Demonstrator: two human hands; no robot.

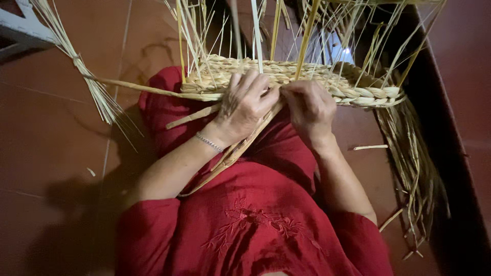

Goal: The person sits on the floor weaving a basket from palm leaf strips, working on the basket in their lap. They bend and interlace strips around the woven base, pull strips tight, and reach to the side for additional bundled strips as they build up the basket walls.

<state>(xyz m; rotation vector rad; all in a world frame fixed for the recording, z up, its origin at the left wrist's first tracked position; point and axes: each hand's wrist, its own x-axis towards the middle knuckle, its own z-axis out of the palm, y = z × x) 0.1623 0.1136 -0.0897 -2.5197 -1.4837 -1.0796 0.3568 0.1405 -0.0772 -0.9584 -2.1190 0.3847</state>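
Note:
A half-woven straw basket (286, 76) rests on my lap, its braided rim facing me and several loose stalks standing up from it. My left hand (245, 105) grips the near edge of the weave, fingers curled over it, with a thin bracelet on the wrist. My right hand (309, 107) pinches the weave right beside it, and the two hands almost touch. A bundle of flat straw strands (232, 151) runs from under my left hand down across my red garment. Which strand each finger holds is hidden.
A loose sheaf of straw (94, 84) lies on the red tiled floor at the left. More long stalks (414, 158) hang down at the right beside a dark wall edge. A pale object (20, 28) sits at the top left corner.

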